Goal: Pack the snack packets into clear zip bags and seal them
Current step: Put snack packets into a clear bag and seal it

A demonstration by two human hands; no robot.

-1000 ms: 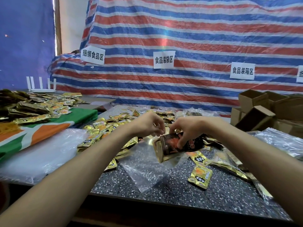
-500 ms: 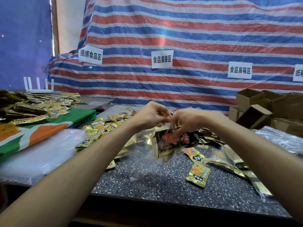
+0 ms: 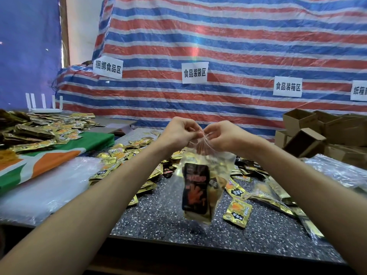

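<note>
Speckled dark worktop [image 3: 158, 221], near edge closest to you. One gold packet [image 3: 237, 213] lies alone on it, just right of the hanging bag. Clear zip bag [image 3: 200, 185]: held off the worktop, hanging upright from its top edge; inside, a black packet [image 3: 195, 187] with red print, gold packets behind it. Your left hand [image 3: 178, 132] and right hand [image 3: 222, 135]: each grip pinched shut on the bag's top edge, fingertips nearly touching. Whether the seal is closed, you cannot tell. Behind the bag, loose gold packets [image 3: 123, 153] spread across the worktop. Left: clear plastic sheeting [image 3: 49, 185], then a green, orange and white cloth [image 3: 39, 161] carrying more packets. Right: cardboard boxes [image 3: 309, 132]. Farthest: striped tarp [image 3: 218, 46] with white paper signs [image 3: 194, 72].
</note>
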